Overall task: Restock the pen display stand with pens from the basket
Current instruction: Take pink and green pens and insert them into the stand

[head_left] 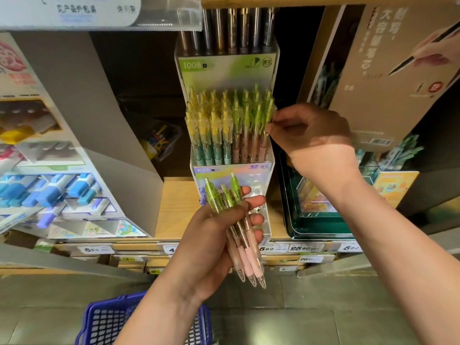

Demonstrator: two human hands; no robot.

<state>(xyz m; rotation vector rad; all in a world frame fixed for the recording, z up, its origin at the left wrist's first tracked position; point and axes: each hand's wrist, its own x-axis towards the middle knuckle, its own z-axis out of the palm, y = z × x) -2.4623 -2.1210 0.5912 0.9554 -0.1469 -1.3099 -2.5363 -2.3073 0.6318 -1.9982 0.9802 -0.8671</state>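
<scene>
A clear pen display stand (267, 170) stands on the wooden shelf, packed with upright pens that have yellow and green clips. My right hand (313, 138) pinches the top of a green-clipped pen (265, 125) in the stand's rightmost column. Below and in front of the stand, my left hand (211, 242) grips a bundle of three pens (239, 230) with green tops and pale pink barrels, tips pointing down. A blue plastic basket (104, 322) sits on the floor at the bottom left, partly hidden by my left forearm.
A taller clear stand of dark pens (229, 33) rises behind the display. A cardboard display of blue markers (49, 190) fills the left. On the right sit a dark green tray (318, 227) and a tall brown box (388, 70). Price labels (306, 248) line the shelf edge.
</scene>
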